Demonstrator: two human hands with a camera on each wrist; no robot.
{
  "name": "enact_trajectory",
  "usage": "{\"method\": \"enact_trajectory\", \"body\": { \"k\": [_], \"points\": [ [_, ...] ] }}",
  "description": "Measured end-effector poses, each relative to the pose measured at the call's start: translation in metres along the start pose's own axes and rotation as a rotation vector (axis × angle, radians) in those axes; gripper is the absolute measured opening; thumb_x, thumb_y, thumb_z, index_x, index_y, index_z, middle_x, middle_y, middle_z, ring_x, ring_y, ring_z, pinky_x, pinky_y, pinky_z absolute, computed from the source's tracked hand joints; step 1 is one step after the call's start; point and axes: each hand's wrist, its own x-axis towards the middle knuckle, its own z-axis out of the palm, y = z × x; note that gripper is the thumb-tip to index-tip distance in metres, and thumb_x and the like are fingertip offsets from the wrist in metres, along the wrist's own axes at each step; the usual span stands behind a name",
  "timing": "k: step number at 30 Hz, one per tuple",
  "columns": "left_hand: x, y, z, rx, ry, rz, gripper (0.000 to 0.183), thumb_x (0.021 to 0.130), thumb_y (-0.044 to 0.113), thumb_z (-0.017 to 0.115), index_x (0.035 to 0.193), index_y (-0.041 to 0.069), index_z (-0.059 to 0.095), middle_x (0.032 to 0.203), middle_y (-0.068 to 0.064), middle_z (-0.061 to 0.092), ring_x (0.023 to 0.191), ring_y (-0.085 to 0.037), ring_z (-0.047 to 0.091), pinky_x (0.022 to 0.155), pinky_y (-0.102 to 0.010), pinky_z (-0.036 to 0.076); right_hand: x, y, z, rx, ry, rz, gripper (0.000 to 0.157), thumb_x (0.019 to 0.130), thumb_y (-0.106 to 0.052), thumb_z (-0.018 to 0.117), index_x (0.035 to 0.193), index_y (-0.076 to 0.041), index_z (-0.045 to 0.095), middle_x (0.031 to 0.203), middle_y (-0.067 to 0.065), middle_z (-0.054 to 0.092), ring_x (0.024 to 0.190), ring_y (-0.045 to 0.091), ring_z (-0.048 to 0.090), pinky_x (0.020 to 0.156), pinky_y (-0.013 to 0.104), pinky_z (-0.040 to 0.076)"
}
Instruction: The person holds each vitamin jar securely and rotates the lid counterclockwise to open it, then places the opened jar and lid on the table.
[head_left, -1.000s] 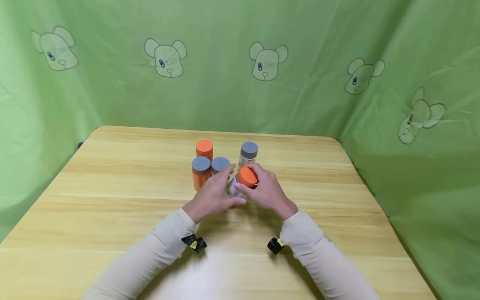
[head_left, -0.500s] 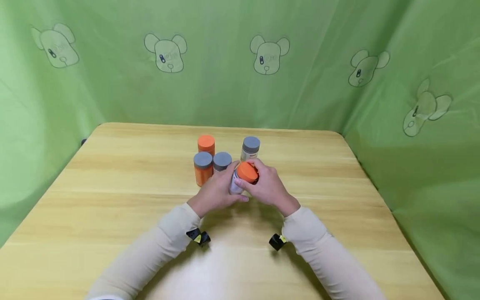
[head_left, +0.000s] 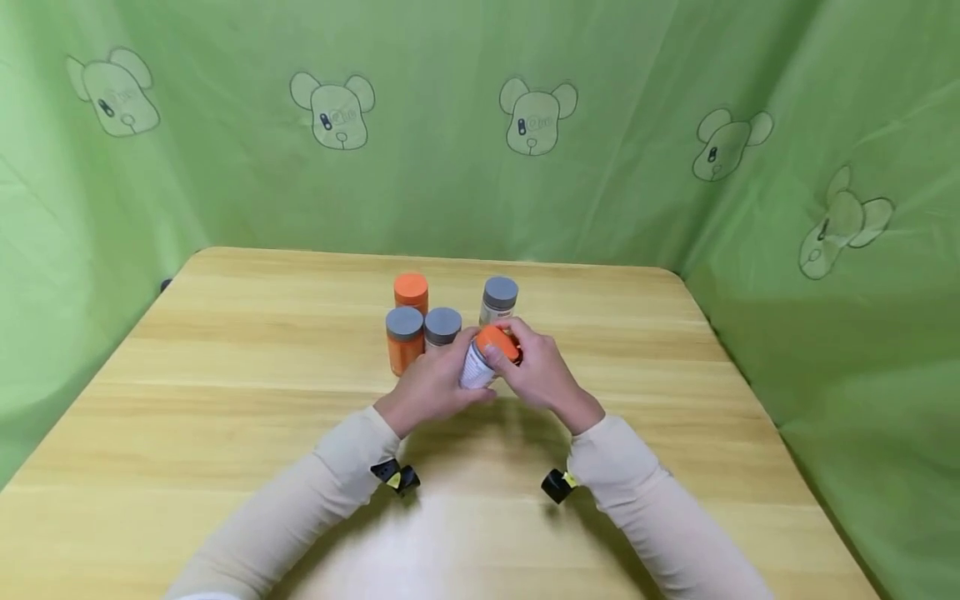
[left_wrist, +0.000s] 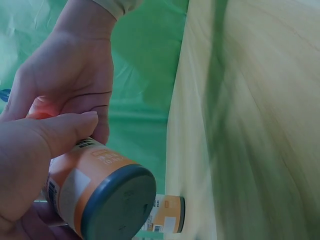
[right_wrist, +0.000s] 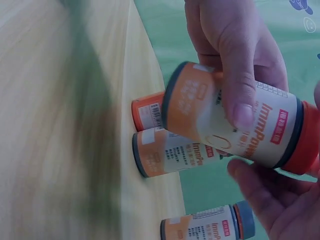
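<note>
In front of me my left hand (head_left: 431, 385) grips the body of a white-and-orange supplement bottle (right_wrist: 192, 112) with printed labels. My right hand (head_left: 546, 375) pinches its orange cap (head_left: 497, 340) between thumb and fingers. The bottle is tilted, cap end toward the right hand, its dark base (left_wrist: 122, 205) off the table in the left wrist view. A dark band shows just below the cap in the right wrist view. The left thumb lies along the label there, and the left fingers are mostly hidden behind the bottle.
Behind the hands stand a grey-capped orange bottle (head_left: 405, 350), an orange-capped bottle (head_left: 411, 288), a grey-capped pale bottle (head_left: 442, 323) and, apart to the right, another grey-capped bottle (head_left: 499, 296). They share a wooden table (head_left: 225, 350) with green curtain (head_left: 435, 192) around it.
My left hand has closed in around the bottle body, where before its fingers stood looser beside it. The right hand keeps its hold on the cap; both hands have shifted slightly. The other bottles stay put.
</note>
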Motion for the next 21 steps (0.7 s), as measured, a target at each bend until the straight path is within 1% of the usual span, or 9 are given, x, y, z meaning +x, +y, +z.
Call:
{"method": "enact_trajectory", "body": {
  "k": [4, 8, 11, 15, 18, 21],
  "points": [
    [-0.0015, 0.0021, 0.0013, 0.012, -0.015, -0.014, 0.081, 0.077, 0.035, 0.082, 0.141, 0.01, 0.04, 0.095, -0.007, 0.064, 0.076, -0.019, 0.063, 0.065, -0.034, 0.052, -0.0014, -0.0001, -0.0036, -0.039, -0.022, 0.033, 0.044, 0.1, -0.044, 0.049, 0.114, -0.005, 0.058, 0.088, 0.009, 0.064, 0.072, 0.019, 0.058, 0.063, 0.034, 0.047],
    [-0.0014, 0.0024, 0.0028, 0.015, -0.011, -0.013, 0.078, 0.076, 0.034, 0.083, 0.138, 0.009, 0.043, 0.098, -0.008, 0.064, 0.078, -0.019, 0.062, 0.067, -0.035, 0.051, -0.0014, -0.0012, -0.0064, -0.092, -0.052, 0.072, 0.043, 0.1, -0.045, 0.046, 0.108, -0.005, 0.059, 0.078, 0.005, 0.061, 0.066, 0.017, 0.055, 0.059, 0.033, 0.045],
    [-0.0009, 0.0023, 0.0023, 0.024, -0.012, 0.002, 0.076, 0.075, 0.033, 0.084, 0.135, 0.009, 0.045, 0.101, -0.008, 0.063, 0.08, -0.019, 0.062, 0.067, -0.035, 0.052, -0.0004, -0.0018, -0.0076, -0.091, -0.071, 0.088, 0.044, 0.101, -0.047, 0.044, 0.103, -0.005, 0.059, 0.073, 0.003, 0.059, 0.063, 0.016, 0.054, 0.057, 0.033, 0.044],
    [-0.0011, 0.0025, 0.0017, 0.034, -0.027, 0.026, 0.072, 0.077, 0.034, 0.083, 0.133, 0.009, 0.047, 0.103, -0.007, 0.063, 0.081, -0.019, 0.062, 0.067, -0.034, 0.052, 0.0005, -0.0023, -0.0079, -0.079, -0.077, 0.131, 0.044, 0.099, -0.049, 0.047, 0.1, -0.007, 0.059, 0.071, 0.003, 0.058, 0.062, 0.016, 0.053, 0.055, 0.032, 0.043],
    [-0.0011, 0.0026, 0.0021, 0.027, -0.035, 0.042, 0.069, 0.079, 0.032, 0.082, 0.133, 0.008, 0.047, 0.103, -0.008, 0.063, 0.081, -0.02, 0.062, 0.067, -0.035, 0.052, 0.0006, -0.0026, -0.0079, -0.073, -0.073, 0.165, 0.04, 0.098, -0.045, 0.051, 0.098, -0.007, 0.059, 0.069, 0.003, 0.056, 0.059, 0.016, 0.051, 0.051, 0.032, 0.041],
    [-0.0003, 0.0029, 0.0023, 0.029, -0.041, 0.046, 0.068, 0.079, 0.031, 0.081, 0.133, 0.007, 0.046, 0.102, -0.009, 0.063, 0.081, -0.02, 0.062, 0.067, -0.035, 0.052, 0.0009, -0.0021, -0.008, -0.066, -0.068, 0.173, 0.037, 0.097, -0.043, 0.052, 0.096, -0.007, 0.058, 0.066, 0.003, 0.054, 0.056, 0.015, 0.048, 0.048, 0.031, 0.039]
  ]
}}
